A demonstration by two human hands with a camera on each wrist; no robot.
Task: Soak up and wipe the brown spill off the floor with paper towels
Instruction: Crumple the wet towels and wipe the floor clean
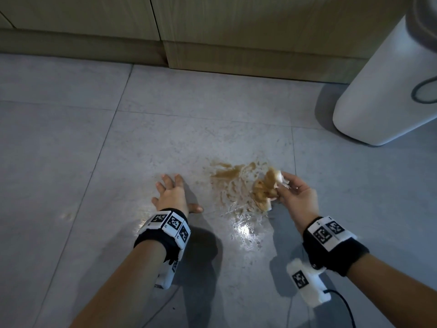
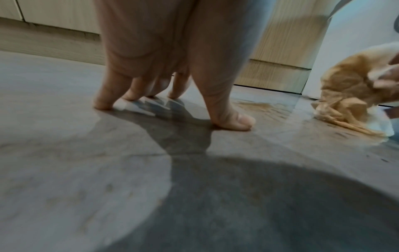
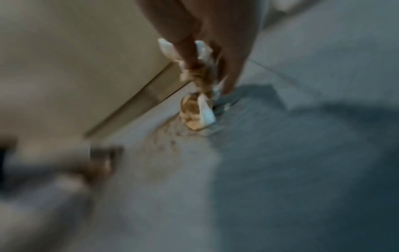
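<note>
A brown spill (image 1: 227,176) is smeared across the grey tile floor (image 1: 71,143), with wet streaks trailing toward me. My right hand (image 1: 293,188) pinches a crumpled paper towel (image 1: 266,187), soaked brown with white corners, and its lower end hangs at the spill's right edge. The right wrist view shows the same paper towel (image 3: 198,105) dangling from my fingers (image 3: 185,51), blurred. My left hand (image 1: 171,192) rests flat on the floor left of the spill, fingers spread. In the left wrist view the fingertips (image 2: 103,104) and thumb press the tile, with the paper towel (image 2: 345,95) at the right.
Wooden cabinets with a kick board (image 1: 236,60) run along the far side. A tall white bin-like appliance (image 1: 387,91) stands at the right, close behind the spill. A black cable (image 1: 347,308) trails from my right wrist device.
</note>
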